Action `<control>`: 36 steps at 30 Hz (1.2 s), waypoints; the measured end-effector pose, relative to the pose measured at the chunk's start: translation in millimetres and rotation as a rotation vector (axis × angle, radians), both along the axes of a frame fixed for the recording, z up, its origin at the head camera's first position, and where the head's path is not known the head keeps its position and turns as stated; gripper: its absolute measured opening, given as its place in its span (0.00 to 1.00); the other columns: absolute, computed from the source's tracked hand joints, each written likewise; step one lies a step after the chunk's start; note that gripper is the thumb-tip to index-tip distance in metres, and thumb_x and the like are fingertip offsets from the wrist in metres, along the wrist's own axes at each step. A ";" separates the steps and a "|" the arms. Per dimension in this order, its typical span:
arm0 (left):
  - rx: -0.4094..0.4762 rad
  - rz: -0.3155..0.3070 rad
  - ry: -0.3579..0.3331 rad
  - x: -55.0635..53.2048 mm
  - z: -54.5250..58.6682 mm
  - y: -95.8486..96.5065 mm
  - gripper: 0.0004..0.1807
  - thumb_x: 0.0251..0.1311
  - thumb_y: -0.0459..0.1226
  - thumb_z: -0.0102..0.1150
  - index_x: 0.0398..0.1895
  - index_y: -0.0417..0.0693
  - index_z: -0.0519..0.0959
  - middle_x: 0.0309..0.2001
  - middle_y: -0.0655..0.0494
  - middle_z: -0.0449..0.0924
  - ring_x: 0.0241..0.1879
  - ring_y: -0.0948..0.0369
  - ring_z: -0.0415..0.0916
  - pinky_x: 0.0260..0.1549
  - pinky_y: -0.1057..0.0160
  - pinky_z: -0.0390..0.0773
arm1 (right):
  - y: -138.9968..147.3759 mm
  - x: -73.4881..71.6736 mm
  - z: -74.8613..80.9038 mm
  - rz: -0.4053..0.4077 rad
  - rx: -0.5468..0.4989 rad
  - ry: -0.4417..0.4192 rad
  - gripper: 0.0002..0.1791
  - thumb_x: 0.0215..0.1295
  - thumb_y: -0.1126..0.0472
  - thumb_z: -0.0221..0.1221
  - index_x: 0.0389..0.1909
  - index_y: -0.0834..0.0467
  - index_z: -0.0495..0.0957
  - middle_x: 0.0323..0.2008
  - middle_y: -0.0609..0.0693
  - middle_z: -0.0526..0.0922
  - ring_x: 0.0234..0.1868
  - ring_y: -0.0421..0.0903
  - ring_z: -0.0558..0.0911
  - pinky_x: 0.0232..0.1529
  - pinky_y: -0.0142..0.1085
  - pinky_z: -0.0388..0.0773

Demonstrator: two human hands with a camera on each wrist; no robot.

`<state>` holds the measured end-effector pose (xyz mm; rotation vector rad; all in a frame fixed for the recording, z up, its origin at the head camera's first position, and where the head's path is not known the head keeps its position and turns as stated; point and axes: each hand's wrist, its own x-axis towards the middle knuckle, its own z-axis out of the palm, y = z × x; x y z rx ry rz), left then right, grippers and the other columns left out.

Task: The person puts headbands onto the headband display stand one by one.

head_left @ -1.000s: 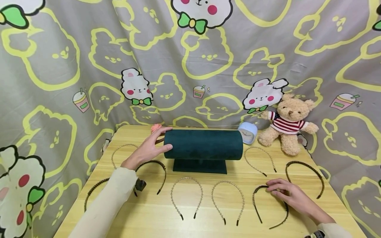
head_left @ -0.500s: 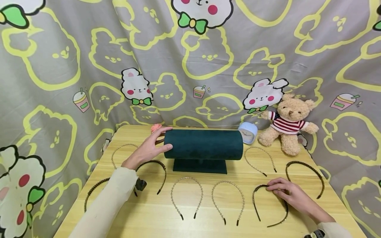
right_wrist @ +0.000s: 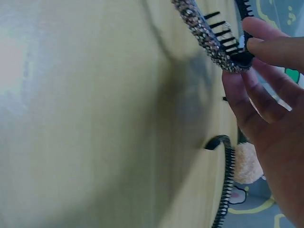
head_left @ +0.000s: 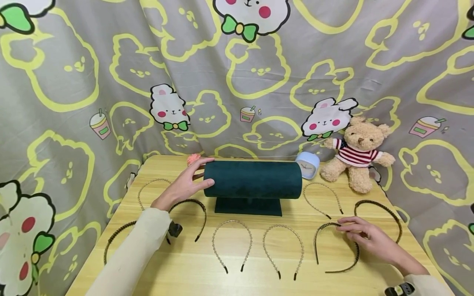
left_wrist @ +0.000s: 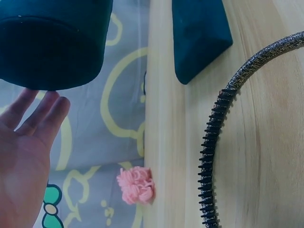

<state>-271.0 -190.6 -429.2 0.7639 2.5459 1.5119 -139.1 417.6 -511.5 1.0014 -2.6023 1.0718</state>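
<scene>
My left hand (head_left: 181,189) rests at the left end of a dark green velvet roll stand (head_left: 252,179), thumb at the front and fingers toward the back. In the left wrist view, straight fingers (left_wrist: 45,116) touch the round end of the roll. My right hand (head_left: 375,242) pinches a dark headband (head_left: 316,248) by its arch, at the table's right side. The right wrist view shows the headband's glittery outer face (right_wrist: 202,40) and black inner teeth, held between thumb and fingers. Its shadow falls on the table below.
Pale beaded headbands (head_left: 232,222) and dark ones (head_left: 389,211) lie around the stand. At the back are a teddy bear (head_left: 357,154), a light blue box (head_left: 307,164) and a pink fluffy thing (left_wrist: 136,184). A patterned curtain (head_left: 207,61) hangs behind the wooden table (head_left: 237,283).
My right hand has shifted slightly right, and the headband's free ends have swung up and leftward with its grip. My left hand stays at the roll's end.
</scene>
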 end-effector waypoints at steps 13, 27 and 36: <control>0.012 -0.007 -0.014 1.5 0.3 -0.9 0.40 0.75 0.48 0.69 0.85 0.64 0.62 0.85 0.53 0.57 0.82 0.43 0.58 0.80 0.32 0.62 | 14.9 6.1 27.4 -0.162 0.077 -0.248 0.17 0.78 0.71 0.61 0.63 0.58 0.85 0.62 0.32 0.84 0.56 0.25 0.81 0.43 0.29 0.84; 0.017 -0.010 -0.023 0.6 0.3 -0.7 0.40 0.75 0.48 0.69 0.85 0.66 0.62 0.86 0.53 0.55 0.83 0.43 0.57 0.80 0.33 0.62 | 20.9 9.5 69.6 -0.215 0.009 -0.441 0.18 0.85 0.64 0.56 0.69 0.59 0.80 0.62 0.31 0.84 0.58 0.30 0.84 0.48 0.28 0.83; 0.020 -0.009 -0.023 -0.3 -0.2 -0.9 0.40 0.75 0.48 0.69 0.85 0.67 0.63 0.86 0.53 0.55 0.83 0.43 0.56 0.80 0.32 0.61 | 15.6 8.3 86.0 -0.207 -0.089 -0.457 0.19 0.85 0.66 0.54 0.71 0.64 0.77 0.64 0.31 0.84 0.58 0.31 0.86 0.52 0.28 0.85</control>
